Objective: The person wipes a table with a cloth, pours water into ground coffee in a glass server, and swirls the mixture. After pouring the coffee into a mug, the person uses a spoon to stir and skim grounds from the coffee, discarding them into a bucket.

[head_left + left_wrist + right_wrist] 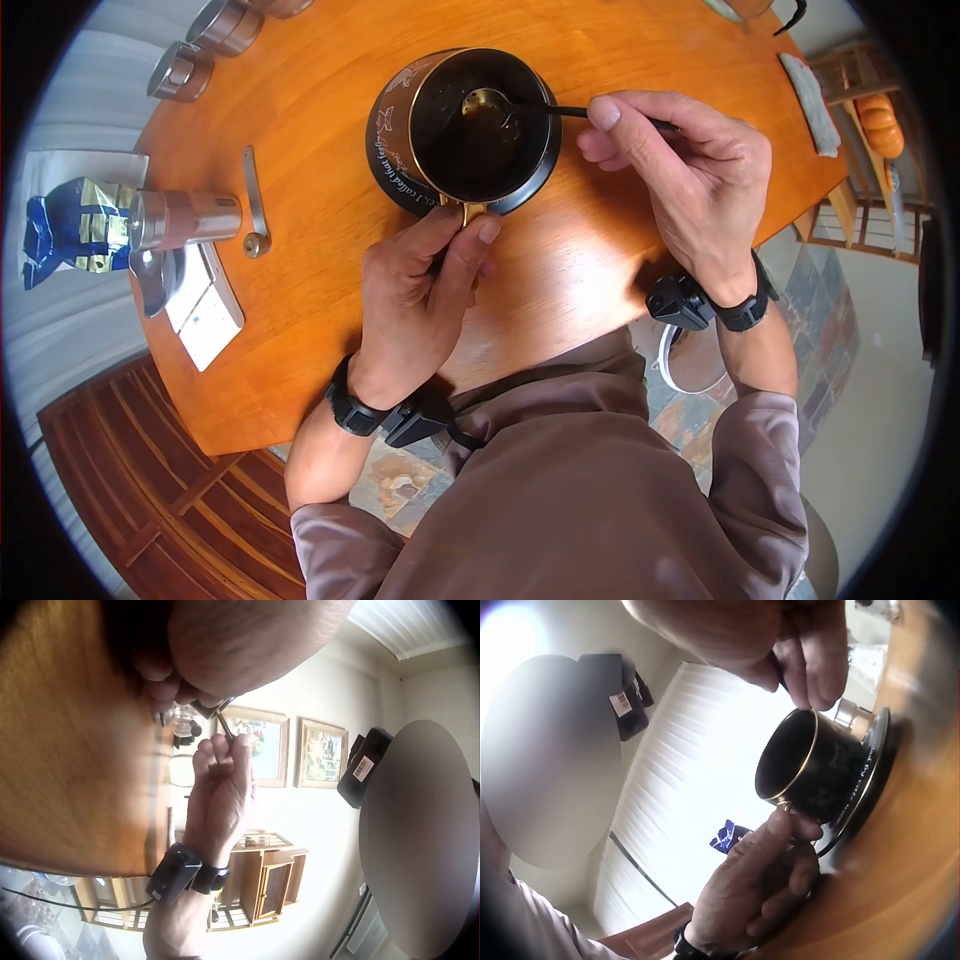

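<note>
A black cup (425,130) with a gold rim stands on a black saucer (385,165) with white lettering, dark liquid inside it. My left hand (420,290) pinches the cup's gold handle (466,209) between thumb and fingers at the near side. In my right hand (700,165) is the dark handle of a spoon (565,111), gripped between thumb and fingers. The spoon's gold-toned bowl lies within the cup, at the liquid. From the right wrist view, the cup (829,769) appears tilted by the camera angle, with the left hand (750,889) at its handle.
At the left lie a cylindrical coffee grinder (190,220), its detached crank (254,195), a blue and gold bag (85,225) and a white scale (210,320). Metal canisters (225,27) stand at the far left edge. A folded grey cloth (810,105) lies at the table's right edge.
</note>
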`<act>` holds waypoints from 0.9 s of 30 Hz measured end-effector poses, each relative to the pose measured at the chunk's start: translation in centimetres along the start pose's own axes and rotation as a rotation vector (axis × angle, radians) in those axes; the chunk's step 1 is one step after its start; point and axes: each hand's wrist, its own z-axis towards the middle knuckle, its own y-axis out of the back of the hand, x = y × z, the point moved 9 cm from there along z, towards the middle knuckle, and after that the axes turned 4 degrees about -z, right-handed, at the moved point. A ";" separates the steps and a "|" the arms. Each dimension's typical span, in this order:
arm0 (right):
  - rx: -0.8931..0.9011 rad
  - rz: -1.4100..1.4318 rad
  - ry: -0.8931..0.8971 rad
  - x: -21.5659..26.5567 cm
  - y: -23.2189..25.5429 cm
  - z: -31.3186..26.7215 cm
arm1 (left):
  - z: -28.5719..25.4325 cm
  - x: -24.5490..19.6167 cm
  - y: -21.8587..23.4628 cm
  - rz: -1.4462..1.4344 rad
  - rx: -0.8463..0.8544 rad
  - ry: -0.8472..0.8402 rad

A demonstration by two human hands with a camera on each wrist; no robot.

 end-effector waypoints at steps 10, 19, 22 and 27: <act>0.026 0.196 -0.157 -1.9 -0.8 -0.5 | -0.2 0.1 -0.1 0.016 0.024 0.013; 0.074 0.222 -0.177 -2.2 -1.4 -0.8 | -0.2 0.1 -0.1 0.035 0.022 0.008; 0.081 0.223 -0.180 -2.2 -1.5 -0.9 | -0.2 0.1 -0.1 0.041 0.026 -0.005; 0.098 0.230 -0.168 -2.3 -1.7 -1.1 | -0.2 0.1 0.0 0.003 -0.002 0.074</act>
